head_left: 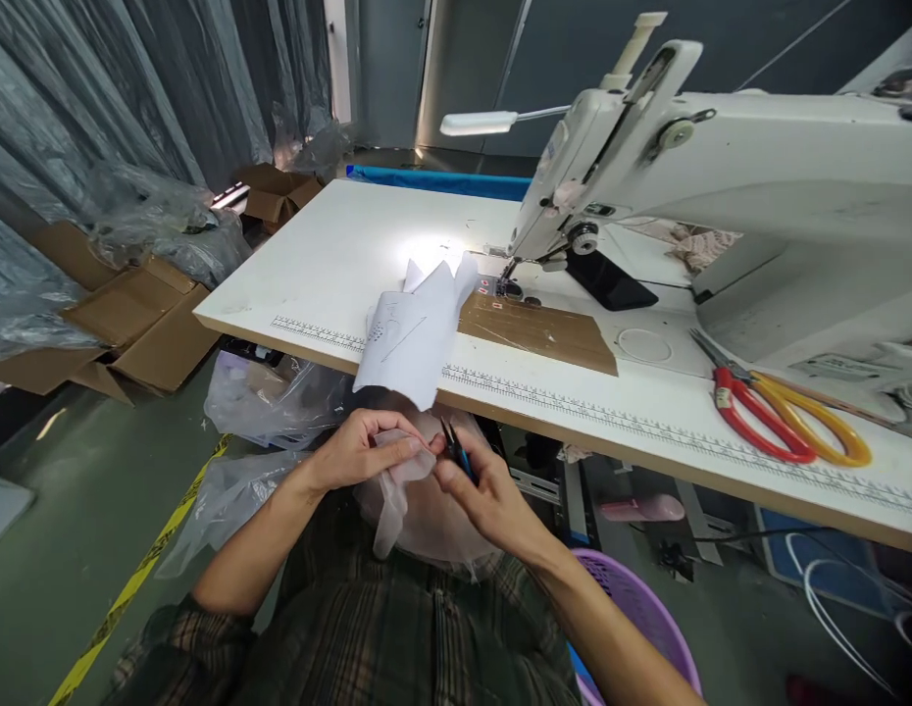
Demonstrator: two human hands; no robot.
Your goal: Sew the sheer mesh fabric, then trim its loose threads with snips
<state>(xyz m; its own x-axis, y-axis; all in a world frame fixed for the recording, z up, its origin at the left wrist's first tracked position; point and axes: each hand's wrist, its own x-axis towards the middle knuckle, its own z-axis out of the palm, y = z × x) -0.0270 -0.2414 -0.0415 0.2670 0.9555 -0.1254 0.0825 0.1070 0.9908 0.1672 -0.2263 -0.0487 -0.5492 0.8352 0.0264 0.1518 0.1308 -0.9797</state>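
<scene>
Over my lap, below the table's front edge, my left hand (pixel 379 453) pinches a thin, sheer pale pink fabric (pixel 397 500). Close beside it, my right hand (pixel 492 490) is wrapped round small thread snips (pixel 456 446) with dark blades and a blue part. The blades point up and away from me, near the fabric edge at my left fingertips. More of the sheer fabric spreads over my lap under both hands. Just above them, a white paper pattern piece (pixel 408 338) with pen marks hangs over the table edge.
A white sewing machine (pixel 721 157) stands on the table (pixel 316 245). Red-and-yellow-handled scissors (pixel 772 402) and a dark phone (pixel 610 279) lie at right. Brown cardboard (pixel 544 333) covers part of the tabletop. A purple basket (pixel 647 613) and open cartons (pixel 147 324) stand on the floor.
</scene>
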